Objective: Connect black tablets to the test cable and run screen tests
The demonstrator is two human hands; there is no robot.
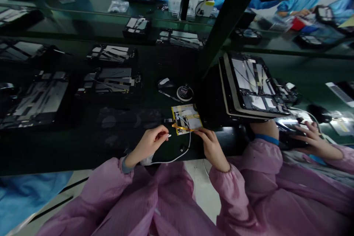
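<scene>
In front of me on the dark bench lies a flat silver device part with yellow edges (195, 122), perhaps a battery pack. An orange ribbon cable (182, 128) runs across its near edge. My right hand (212, 145) holds the right end of this cable between its fingertips, low over the part. To the left, my left hand (151, 142) is closed in a pinch on a small white piece (169, 135), too small to name. A white cord (177, 159) curves between my hands, and a small dark connector lies inside its curve.
A stack of opened tablets (257, 81) stands right of the part. Other opened tablets (107, 81) lie to the left and behind. A round coiled item (184, 93) and a pen-like tool (169, 96) lie just beyond. A co-worker's hand (315, 142) works at far right.
</scene>
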